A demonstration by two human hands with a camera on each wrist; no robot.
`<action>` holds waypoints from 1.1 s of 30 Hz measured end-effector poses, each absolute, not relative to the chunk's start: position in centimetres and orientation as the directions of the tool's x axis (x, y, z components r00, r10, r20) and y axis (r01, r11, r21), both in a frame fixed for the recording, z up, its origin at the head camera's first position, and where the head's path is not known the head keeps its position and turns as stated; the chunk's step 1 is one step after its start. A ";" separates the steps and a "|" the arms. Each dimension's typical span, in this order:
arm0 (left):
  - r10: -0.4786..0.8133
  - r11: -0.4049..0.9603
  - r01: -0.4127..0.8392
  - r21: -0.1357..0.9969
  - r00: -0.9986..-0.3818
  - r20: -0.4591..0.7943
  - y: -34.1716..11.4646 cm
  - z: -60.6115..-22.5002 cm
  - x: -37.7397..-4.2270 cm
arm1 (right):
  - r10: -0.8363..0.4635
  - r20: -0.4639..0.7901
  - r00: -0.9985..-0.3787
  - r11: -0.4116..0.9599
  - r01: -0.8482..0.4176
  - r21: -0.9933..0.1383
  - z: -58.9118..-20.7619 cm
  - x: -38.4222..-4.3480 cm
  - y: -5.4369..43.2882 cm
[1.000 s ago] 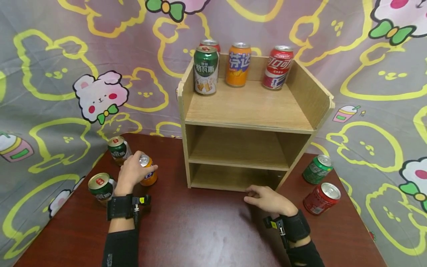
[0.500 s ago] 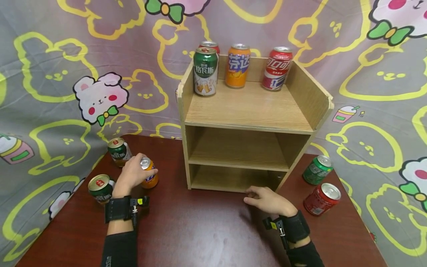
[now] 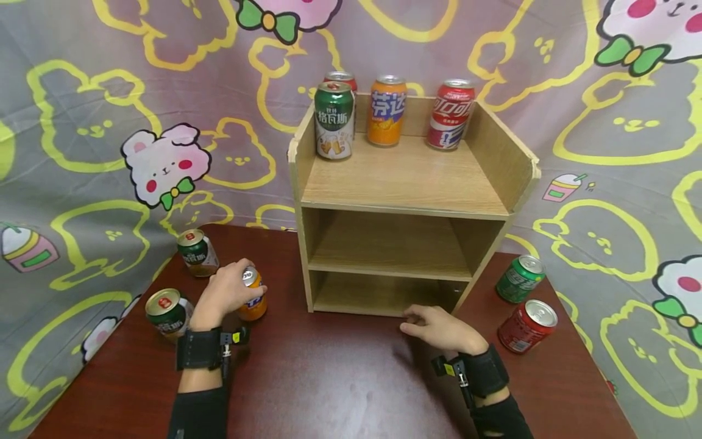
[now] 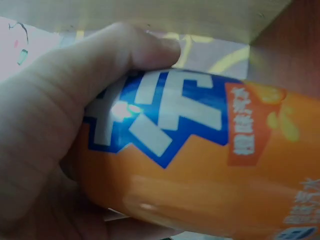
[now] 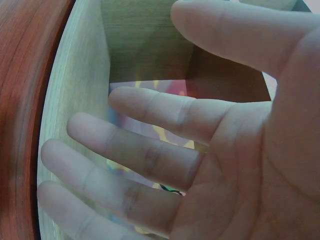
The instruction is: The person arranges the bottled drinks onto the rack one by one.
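Note:
My left hand [image 3: 223,294] grips an orange soda can [image 3: 253,305] near its top, on the left of the table. In the left wrist view the thumb lies along one side of the orange can [image 4: 200,175] and fingers wrap beneath. Whether the can's base touches the table I cannot tell. My right hand [image 3: 439,329] holds nothing and hovers in front of the shelf's [image 3: 406,206] lower right front. In the right wrist view that hand's fingers [image 5: 150,110] are spread and loosely extended. Two green-and-white cans [image 3: 197,255], [image 3: 169,317] stand left of my left hand.
On the shelf's top stand a green-and-white can [image 3: 334,125], a red can [image 3: 345,78] behind it, an orange can [image 3: 386,116] and a red-and-white can [image 3: 451,119]. At the table's [image 3: 340,378] right are a green can [image 3: 520,280] and a red can [image 3: 526,329].
The orange can has moved slightly right and toward the person with my left hand gripping it. My right hand has stayed in place. The head view has shifted a little.

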State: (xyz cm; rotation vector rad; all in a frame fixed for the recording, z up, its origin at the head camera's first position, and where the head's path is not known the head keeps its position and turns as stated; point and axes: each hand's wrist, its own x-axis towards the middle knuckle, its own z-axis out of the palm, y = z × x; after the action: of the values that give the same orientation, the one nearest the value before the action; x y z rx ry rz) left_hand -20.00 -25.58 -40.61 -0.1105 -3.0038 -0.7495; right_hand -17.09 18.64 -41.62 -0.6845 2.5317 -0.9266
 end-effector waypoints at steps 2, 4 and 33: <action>0.094 0.882 0.113 0.458 -0.994 0.064 -25.1 -40.2 -19.7 | -0.554 -0.163 -0.816 0.667 -0.318 -0.674 -41.6 -17.1 18.6; 0.121 0.882 0.137 0.451 -0.991 0.064 -24.7 -39.8 -19.4 | -0.557 -0.163 -0.814 0.665 -0.320 -0.675 -41.5 -17.0 18.6; 0.433 0.795 0.461 0.394 -0.887 0.163 -15.2 -31.2 -15.1 | -0.575 -0.156 -0.803 0.658 -0.342 -0.671 -41.9 -17.1 18.3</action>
State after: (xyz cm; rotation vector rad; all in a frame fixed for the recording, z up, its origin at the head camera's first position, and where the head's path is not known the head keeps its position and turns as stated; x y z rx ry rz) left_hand -15.06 -15.24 -31.24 -0.7261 -2.9150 -0.6647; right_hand -17.07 18.34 -41.88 -0.7256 2.5218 -0.9147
